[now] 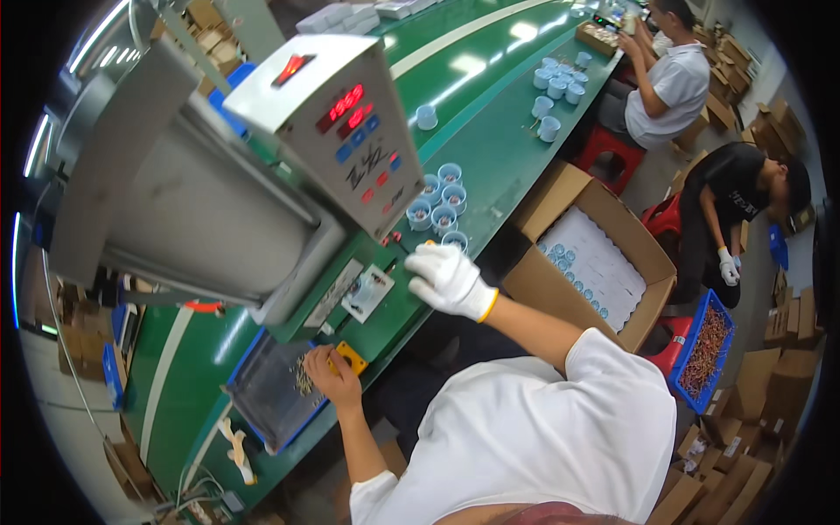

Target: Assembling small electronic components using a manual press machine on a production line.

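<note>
My bare left hand (332, 376) is at the right side of a grey tray with a blue rim (262, 394), its fingers apart next to a yellow plate (353, 359) with holes. Small loose parts (304, 378) lie in the tray beside it. My right hand (448, 278), in a white knitted glove, has its fingers curled in front of the machine's control box (337, 122); what they hold, if anything, is hidden. Just beyond it stand several light blue cups (444, 217) with small pieces inside. Small red parts (395, 236) show near the gloved fingertips.
The machine's large grey hopper (210, 192) fills the left. An open carton (560, 210) with small blue cups stands right of the green bench. Two people sit beyond, near a blue basket (703, 350) of small parts. A glove (236, 451) lies at lower left.
</note>
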{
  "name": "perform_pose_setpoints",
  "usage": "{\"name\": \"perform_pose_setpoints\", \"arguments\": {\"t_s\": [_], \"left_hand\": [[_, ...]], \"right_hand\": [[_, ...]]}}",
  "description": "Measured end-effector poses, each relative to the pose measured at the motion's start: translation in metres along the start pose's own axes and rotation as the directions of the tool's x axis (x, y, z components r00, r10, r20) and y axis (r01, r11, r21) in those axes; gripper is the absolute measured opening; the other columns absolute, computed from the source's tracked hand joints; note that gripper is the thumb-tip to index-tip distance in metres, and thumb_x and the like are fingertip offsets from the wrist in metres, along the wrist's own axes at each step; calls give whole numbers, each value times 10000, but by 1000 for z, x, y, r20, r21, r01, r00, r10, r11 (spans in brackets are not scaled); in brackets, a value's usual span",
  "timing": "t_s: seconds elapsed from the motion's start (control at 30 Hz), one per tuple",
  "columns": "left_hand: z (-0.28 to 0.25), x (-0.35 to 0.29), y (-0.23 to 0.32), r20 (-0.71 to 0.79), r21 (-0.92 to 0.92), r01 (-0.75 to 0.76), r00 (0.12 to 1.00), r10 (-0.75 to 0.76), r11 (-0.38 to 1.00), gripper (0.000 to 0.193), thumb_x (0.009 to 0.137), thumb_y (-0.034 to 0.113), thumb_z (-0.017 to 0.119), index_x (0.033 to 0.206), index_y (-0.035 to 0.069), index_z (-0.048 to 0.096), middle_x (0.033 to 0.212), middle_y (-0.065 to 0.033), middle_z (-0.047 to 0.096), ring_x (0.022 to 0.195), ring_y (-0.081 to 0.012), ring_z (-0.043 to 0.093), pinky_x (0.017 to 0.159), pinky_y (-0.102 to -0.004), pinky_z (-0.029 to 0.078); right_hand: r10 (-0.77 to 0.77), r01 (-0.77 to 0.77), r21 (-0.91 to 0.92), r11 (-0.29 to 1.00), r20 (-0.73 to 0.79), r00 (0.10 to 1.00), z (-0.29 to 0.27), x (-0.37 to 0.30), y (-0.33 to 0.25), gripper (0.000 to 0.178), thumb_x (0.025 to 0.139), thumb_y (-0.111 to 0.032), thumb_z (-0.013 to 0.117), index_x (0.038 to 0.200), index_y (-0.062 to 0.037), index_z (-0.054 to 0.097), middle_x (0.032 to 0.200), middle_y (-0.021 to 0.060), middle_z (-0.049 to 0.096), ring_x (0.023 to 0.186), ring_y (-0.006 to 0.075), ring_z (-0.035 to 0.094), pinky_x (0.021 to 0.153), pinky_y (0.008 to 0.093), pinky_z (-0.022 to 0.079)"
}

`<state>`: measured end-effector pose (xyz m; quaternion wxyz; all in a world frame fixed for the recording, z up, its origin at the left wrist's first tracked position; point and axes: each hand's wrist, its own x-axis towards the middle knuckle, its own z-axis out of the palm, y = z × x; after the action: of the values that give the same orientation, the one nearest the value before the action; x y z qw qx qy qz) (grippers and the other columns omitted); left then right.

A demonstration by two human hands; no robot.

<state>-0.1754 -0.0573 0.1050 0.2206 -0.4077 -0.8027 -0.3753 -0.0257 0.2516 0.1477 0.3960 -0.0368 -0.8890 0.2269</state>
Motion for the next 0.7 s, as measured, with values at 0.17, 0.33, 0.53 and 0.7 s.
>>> {"name": "perform_pose_setpoints", "arguments": {"t_s": [0.17, 0.33, 0.53, 0.7], "left_hand": [[20, 11, 2, 1, -107, 225, 974, -226, 968, 176, 1141, 126, 617, 1096, -23, 699, 1013, -165, 698, 954, -342, 663, 883, -426, 508], [18, 4, -9, 79, -122, 318, 947, -310, 940, 280, 1168, 177, 596, 971, -14, 652, 846, -119, 632, 768, -289, 614, 733, -428, 477], [19, 10, 1, 118, -148, 302, 951, -287, 942, 298, 1141, 192, 635, 937, -26, 635, 858, -175, 600, 827, -388, 599, 751, -487, 462], [13, 3, -1, 124, -78, 306, 947, -295, 949, 302, 1129, 195, 662, 924, -24, 626, 862, -197, 587, 836, -411, 590, 750, -488, 464]], "right_hand": [[16, -16, -3, 1000, -94, 995, 19, -11, 4, 328, 863, -229, 808, 1110, -24, 742, 1037, 170, 743, 1020, 372, 742, 797, 490, 604], [-18, 19, 4, 1000, -65, 998, 15, -8, 7, 325, 894, -222, 787, 1142, -14, 751, 1073, 166, 763, 1036, 394, 743, 854, 491, 620], [284, -145, 429, 891, -279, 917, -57, 36, -3, 477, 909, -147, 733, 1358, 11, 707, 1185, 174, 759, 1009, 302, 745, 933, 446, 601], [-193, 565, 588, 579, -575, 795, -183, 142, -94, 546, 960, -171, 764, 1450, 40, 651, 1375, 176, 692, 1174, 254, 697, 1073, 423, 549]]}}
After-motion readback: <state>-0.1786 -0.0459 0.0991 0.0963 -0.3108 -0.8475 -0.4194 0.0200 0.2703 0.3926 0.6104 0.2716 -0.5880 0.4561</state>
